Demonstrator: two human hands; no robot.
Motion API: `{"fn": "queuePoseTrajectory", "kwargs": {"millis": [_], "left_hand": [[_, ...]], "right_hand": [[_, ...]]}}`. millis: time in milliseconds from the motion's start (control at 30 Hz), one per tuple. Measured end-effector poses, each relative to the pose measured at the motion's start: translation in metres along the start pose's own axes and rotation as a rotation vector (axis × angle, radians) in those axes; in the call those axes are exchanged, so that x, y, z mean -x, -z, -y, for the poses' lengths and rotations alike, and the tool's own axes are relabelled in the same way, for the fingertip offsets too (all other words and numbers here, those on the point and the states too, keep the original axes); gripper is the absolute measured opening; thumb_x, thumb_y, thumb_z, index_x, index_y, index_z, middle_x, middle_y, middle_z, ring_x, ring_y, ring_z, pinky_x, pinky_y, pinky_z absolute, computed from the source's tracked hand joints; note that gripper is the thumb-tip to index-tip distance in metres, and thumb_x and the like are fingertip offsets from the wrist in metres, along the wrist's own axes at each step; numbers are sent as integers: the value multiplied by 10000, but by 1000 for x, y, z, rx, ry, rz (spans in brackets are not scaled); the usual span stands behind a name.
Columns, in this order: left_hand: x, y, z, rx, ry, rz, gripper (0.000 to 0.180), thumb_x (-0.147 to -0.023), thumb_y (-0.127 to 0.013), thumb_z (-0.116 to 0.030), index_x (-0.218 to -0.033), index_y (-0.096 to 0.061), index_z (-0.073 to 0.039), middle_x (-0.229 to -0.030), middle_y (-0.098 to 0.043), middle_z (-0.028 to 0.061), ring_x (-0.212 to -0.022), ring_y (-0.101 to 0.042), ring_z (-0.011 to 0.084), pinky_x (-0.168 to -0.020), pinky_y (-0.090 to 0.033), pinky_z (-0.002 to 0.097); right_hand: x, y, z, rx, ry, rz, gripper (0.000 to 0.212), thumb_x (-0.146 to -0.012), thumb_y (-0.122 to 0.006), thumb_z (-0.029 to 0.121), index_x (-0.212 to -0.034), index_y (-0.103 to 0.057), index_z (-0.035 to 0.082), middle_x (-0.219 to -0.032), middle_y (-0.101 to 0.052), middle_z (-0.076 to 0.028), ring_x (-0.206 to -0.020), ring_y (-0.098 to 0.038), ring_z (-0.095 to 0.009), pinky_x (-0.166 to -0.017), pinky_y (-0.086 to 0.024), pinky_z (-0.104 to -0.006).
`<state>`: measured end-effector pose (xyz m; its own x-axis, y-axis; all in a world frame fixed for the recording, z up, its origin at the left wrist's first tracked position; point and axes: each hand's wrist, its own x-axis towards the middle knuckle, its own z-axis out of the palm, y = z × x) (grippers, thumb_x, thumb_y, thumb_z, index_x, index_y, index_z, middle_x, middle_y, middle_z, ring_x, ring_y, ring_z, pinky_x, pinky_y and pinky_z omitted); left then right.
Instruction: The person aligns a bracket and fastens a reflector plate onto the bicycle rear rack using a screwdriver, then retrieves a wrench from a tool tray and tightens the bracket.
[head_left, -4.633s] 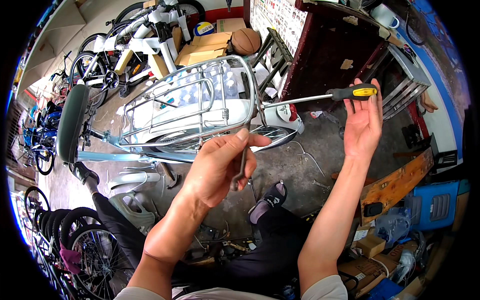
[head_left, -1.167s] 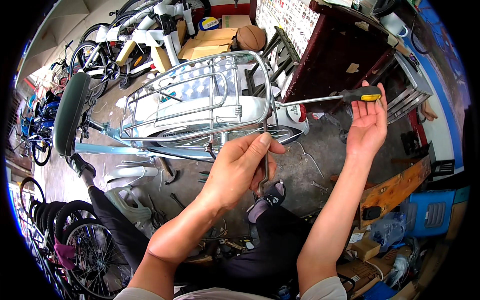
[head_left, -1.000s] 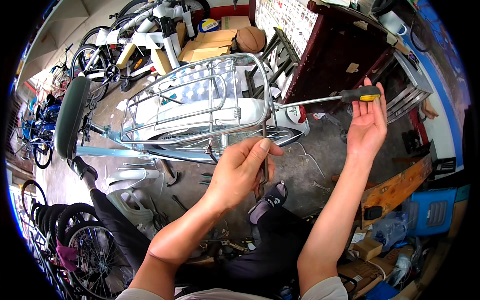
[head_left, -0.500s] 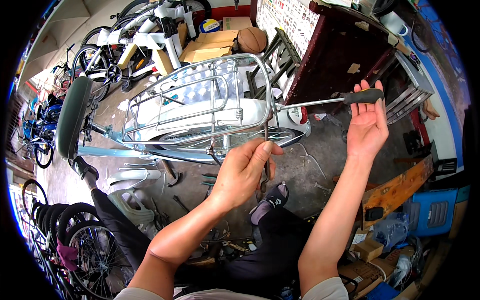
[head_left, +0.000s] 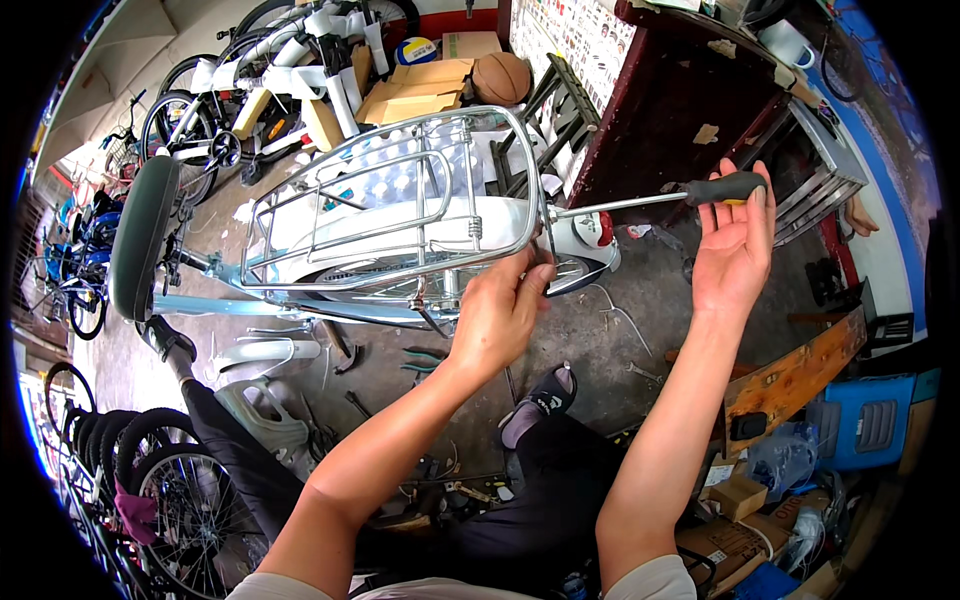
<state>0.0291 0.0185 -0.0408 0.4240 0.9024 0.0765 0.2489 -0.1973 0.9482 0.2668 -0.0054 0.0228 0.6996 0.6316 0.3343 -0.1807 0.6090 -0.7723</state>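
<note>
A light blue bicycle with a silver wire rear rack (head_left: 400, 200) and a dark green saddle (head_left: 142, 235) stands in front of me. My left hand (head_left: 498, 312) reaches up to the rear edge of the rack, its fingertips pinched on a small part by the white mudguard (head_left: 585, 240). In my right hand (head_left: 733, 250) a long screwdriver (head_left: 650, 200) rests, its black and yellow handle held by the fingertips. The shaft points left, with the tip at the rack's rear end beside my left fingers.
Loose tools and a white mudguard (head_left: 255, 350) lie on the concrete floor under the bicycle. More bicycles and cardboard boxes (head_left: 420, 80) stand behind, spare tyres (head_left: 110, 450) at lower left. A dark red cabinet (head_left: 680, 100), a wooden plank (head_left: 790, 370) and blue crates (head_left: 860, 420) are at right.
My left hand has risen from below the rack up to its rear edge. The screwdriver has stayed level at the rack's end, its handle turning in my right fingers.
</note>
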Motion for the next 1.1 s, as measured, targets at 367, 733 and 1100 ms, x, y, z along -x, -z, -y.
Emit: {"fn": "queuePoseTrajectory", "kwargs": {"millis": [367, 733, 1100], "left_hand": [[33, 43, -41, 610, 363, 312, 356, -1042, -524, -279, -1099, -629, 56, -879, -679, 115, -560, -568, 110, -540, -522, 258], [26, 69, -63, 1012, 478, 411, 399, -1043, -507, -282, -1056, -623, 99, -763, -663, 156, -417, -526, 77, -431, -510, 235], [29, 59, -61, 1105, 497, 379, 376, -1054, -475, -249, -1115, -603, 99, -771, -656, 135, -404, -499, 64, -395, -479, 224]], "right_hand": [[1, -1, 2, 2, -34, -12, 511, -1045, -426, 359, -1461, -439, 63, -1426, -524, -172, -1294, -484, -230, -1141, -281, -416], [2, -2, 3, 20, 4, -38, 543, -1035, -479, 458, -1455, -474, 113, -1208, -560, -46, -1198, -497, -194, -1105, -317, -407], [1, -1, 2, 56, 14, -60, 557, -1018, -523, 470, -1441, -494, 108, -1178, -580, -31, -1184, -506, -194, -1115, -311, -413]]}}
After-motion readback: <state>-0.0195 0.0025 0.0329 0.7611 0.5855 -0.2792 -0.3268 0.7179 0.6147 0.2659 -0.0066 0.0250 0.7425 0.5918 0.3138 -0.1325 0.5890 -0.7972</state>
